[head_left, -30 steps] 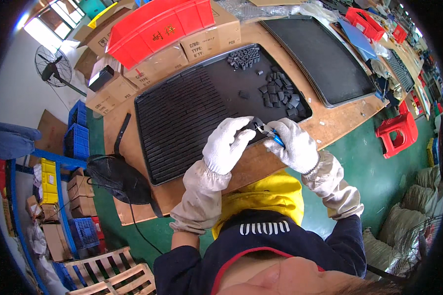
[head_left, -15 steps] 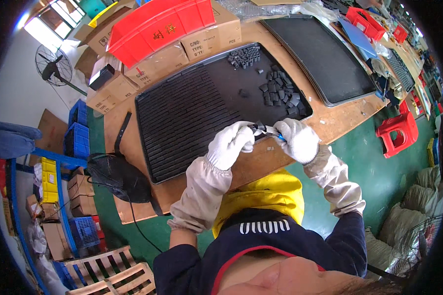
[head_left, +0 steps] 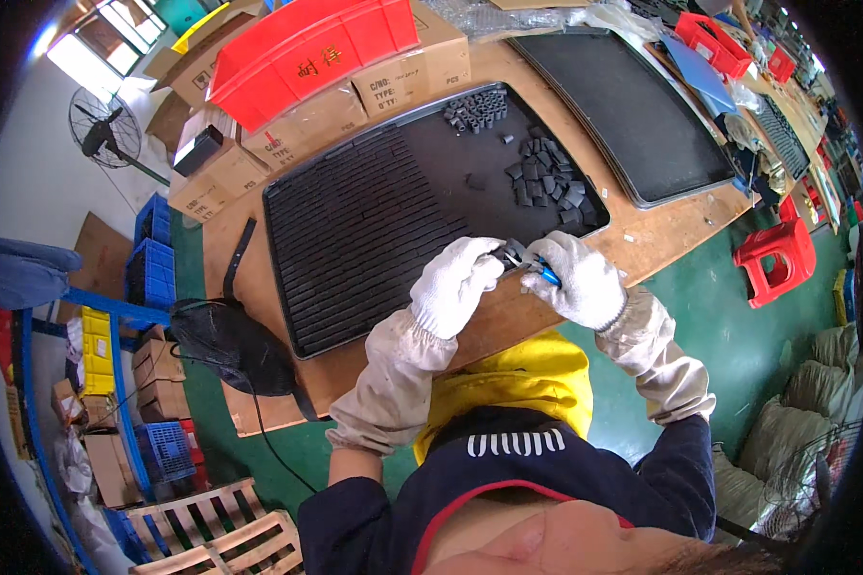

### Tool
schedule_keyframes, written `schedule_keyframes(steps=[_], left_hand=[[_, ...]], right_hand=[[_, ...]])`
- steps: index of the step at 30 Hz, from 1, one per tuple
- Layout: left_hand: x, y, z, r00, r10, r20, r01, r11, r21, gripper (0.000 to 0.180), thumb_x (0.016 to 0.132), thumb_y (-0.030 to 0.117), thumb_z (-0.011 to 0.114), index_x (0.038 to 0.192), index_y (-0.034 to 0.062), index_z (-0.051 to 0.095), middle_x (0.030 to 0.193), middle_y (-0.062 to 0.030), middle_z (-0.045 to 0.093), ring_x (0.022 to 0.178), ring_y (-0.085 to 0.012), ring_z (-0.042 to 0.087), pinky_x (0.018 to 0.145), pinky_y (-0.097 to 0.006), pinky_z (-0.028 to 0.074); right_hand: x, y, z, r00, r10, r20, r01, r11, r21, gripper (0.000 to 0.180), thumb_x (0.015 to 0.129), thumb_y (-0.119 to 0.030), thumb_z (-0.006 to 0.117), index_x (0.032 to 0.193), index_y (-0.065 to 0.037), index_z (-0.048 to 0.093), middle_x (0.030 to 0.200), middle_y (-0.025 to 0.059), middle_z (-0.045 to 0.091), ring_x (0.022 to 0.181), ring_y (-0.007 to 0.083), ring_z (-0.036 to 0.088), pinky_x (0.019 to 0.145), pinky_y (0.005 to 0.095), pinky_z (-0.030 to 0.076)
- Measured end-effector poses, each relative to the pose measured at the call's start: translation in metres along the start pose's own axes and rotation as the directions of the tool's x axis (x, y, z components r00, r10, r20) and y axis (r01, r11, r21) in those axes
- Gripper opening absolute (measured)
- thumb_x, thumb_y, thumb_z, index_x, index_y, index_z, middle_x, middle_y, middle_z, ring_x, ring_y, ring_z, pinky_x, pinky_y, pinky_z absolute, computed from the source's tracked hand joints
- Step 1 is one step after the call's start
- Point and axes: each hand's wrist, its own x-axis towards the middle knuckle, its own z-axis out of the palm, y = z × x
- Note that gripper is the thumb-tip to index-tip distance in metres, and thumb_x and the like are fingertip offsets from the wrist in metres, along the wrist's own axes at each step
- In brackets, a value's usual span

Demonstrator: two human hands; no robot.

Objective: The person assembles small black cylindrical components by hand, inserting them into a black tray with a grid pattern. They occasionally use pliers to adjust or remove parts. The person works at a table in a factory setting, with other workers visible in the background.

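Over the near edge of the tray, my left hand (head_left: 458, 286), in a white glove, is closed on a small black piece (head_left: 512, 251) like those in the tray. My right hand (head_left: 580, 284), also gloved, grips a small blue-handled tool (head_left: 547, 273) whose metal tip meets that piece; its exact kind is hard to make out. Beyond them, the black tray (head_left: 431, 163) holds tight rows of black pieces (head_left: 359, 230) on the left. Loose pieces (head_left: 549, 177) lie scattered at its right, and short upright tubular ones (head_left: 476, 109) cluster at the far end.
Cardboard boxes (head_left: 307, 125) carry a red bin (head_left: 316, 59) behind the tray. Stacked empty black trays (head_left: 632, 110) lie to the right on the wooden table (head_left: 666, 230). A black bag (head_left: 230, 343) hangs at the left table edge; a red stool (head_left: 776, 259) stands on the floor.
Both hands have shifted slightly. The right hand has turned, so more of the blue handle shows, and the black piece now faces differently at the left fingertips.
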Motion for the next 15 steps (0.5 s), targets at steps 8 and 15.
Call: schedule_keyframes(steps=[8, 15], left_hand=[[0.0, 0.004, -0.002, 0.999, -0.035, 0.037, 0.035, 0.999, 0.004, 0.02, 0.097, 0.008, 0.058, 0.116, 0.0033, 0.063, 0.092, -0.0089, 0.067, 0.069, -0.0151, 0.068, 0.063, -0.027, 0.053], [0.004, 0.002, -0.001, 0.993, -0.083, 0.082, 0.087, 0.995, -0.046, 0.02, 0.098, 0.011, 0.057, 0.115, 0.0014, 0.062, 0.091, -0.0081, 0.066, 0.071, -0.0125, 0.067, 0.065, -0.027, 0.053]], right_hand=[[-0.004, 0.0, 0.001, 0.995, 0.083, 0.047, -0.08, 0.995, -0.065, 0.027, 0.085, -0.026, 0.075, 0.103, -0.01, 0.064, 0.086, 0.0122, 0.061, 0.077, 0.0372, 0.064, 0.063, 0.0446, 0.051], [-0.012, 0.007, 0.017, 0.995, 0.094, -0.017, -0.095, 0.995, -0.04, 0.02, 0.086, -0.023, 0.074, 0.097, -0.009, 0.064, 0.079, 0.0133, 0.061, 0.07, 0.0374, 0.063, 0.061, 0.0444, 0.051]])
